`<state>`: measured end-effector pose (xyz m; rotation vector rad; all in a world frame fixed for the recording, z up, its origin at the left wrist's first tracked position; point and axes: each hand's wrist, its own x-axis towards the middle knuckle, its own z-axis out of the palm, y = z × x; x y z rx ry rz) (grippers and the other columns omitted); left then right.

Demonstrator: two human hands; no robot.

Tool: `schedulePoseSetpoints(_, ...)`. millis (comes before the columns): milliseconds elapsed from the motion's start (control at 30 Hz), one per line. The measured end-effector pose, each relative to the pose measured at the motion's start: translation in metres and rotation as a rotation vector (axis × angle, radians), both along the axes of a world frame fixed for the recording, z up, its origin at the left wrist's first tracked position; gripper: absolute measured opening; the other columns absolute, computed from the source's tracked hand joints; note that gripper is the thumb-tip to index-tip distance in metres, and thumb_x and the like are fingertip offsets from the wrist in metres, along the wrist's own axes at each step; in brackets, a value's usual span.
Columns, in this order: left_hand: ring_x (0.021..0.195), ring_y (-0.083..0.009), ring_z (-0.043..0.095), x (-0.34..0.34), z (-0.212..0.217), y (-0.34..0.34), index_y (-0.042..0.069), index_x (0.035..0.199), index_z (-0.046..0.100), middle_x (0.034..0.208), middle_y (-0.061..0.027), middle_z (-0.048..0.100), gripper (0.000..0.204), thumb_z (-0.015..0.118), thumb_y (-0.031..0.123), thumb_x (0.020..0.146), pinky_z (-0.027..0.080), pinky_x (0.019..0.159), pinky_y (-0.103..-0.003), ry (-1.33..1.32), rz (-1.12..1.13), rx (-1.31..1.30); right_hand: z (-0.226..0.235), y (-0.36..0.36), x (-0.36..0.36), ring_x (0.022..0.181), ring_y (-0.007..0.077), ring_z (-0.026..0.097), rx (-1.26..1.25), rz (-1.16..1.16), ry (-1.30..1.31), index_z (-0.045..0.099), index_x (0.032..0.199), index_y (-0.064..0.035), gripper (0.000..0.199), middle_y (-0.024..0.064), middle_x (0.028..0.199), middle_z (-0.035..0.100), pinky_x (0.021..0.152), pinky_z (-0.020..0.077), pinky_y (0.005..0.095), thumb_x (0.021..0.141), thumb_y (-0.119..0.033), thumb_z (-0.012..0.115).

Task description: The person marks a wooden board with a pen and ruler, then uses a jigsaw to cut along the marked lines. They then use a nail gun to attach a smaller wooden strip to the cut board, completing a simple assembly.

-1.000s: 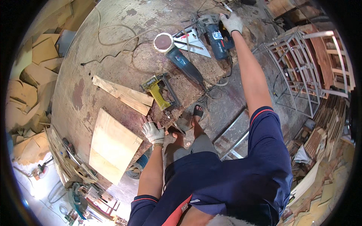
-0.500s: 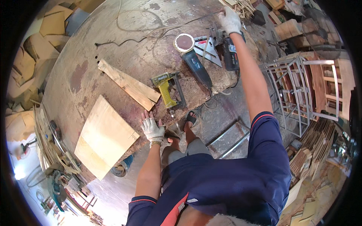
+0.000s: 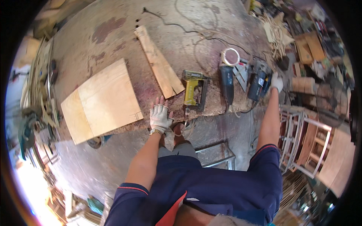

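My left hand [image 3: 160,116], in a fingerless work glove, rests flat with fingers spread on the near edge of a worn wooden worktable [image 3: 113,37]. A yellow nail gun [image 3: 193,89] lies just to its right, and a long narrow plank [image 3: 158,67] just beyond it. My right hand [image 3: 276,81], also gloved, is stretched out to the table's right end and grips a blue and black power tool [image 3: 258,83]. Beside that tool lies a blue angle grinder [image 3: 227,77] with a round disc.
A square plywood sheet [image 3: 103,98] overhangs the table's near left edge. Black cables [image 3: 181,22] trail over the far side. A white metal frame [image 3: 301,143] and stacked timber [image 3: 313,45] stand at the right. Tools and boards crowd the left floor [image 3: 34,113].
The view has swung right and down, so the table now fills the upper picture. My right hand has stayed on the power tool; my left hand has spread flat on the table edge.
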<state>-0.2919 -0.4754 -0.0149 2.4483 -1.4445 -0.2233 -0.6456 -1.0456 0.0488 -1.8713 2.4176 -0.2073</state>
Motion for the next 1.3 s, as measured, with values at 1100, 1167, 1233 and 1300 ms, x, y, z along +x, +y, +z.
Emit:
schedulePoseSetpoints(1100,0.154,-0.0357,0.032,0.002,0.001,0.003,0.005,0.148,0.052,0.164,-0.0204,0.038,0.07,0.065,0.042,0.091,0.023,0.124,-0.055,0.032,-0.021,-0.103,0.111,0.341,0.022,0.082,0.0153,0.063,-0.32,0.054,-1.332,0.074,0.112,0.0009,0.031,0.0058,0.1,0.07,0.075,0.0526,0.0319,0.082,-0.006,0.078)
schedulePoseSetpoints(1167,0.154,-0.0363,0.032,0.001,0.0,0.004,0.005,0.148,0.052,0.163,-0.0205,0.038,0.07,0.065,0.042,0.09,0.022,0.125,-0.055,0.076,-0.039,-0.116,0.146,0.408,0.021,0.088,0.0148,0.063,-0.284,-0.039,-1.165,0.069,0.12,-0.0003,0.039,0.0055,0.105,0.069,0.076,0.0516,0.031,0.082,-0.007,0.077)
schedulePoseSetpoints(1233,0.155,-0.038,0.027,0.005,-0.001,0.002,0.005,0.146,0.054,0.163,-0.0215,0.038,0.068,0.066,0.041,0.089,0.018,0.126,-0.056,0.119,-0.058,-0.202,0.169,0.478,0.02,0.081,0.0139,0.061,-0.246,-0.101,-1.144,0.066,0.122,-0.0001,0.042,0.0047,0.105,0.068,0.067,0.0485,0.0299,0.082,-0.006,0.077)
schedulePoseSetpoints(1300,0.156,-0.0389,0.025,0.009,0.003,0.005,0.005,0.145,0.055,0.164,-0.022,0.037,0.068,0.066,0.042,0.089,0.016,0.127,-0.056,0.205,-0.091,-0.165,0.182,0.543,0.024,0.076,0.0145,0.061,-0.122,-0.332,-1.273,0.064,0.117,-0.001,0.036,0.0052,0.097,0.066,0.064,0.0505,0.0281,0.082,-0.001,0.075)
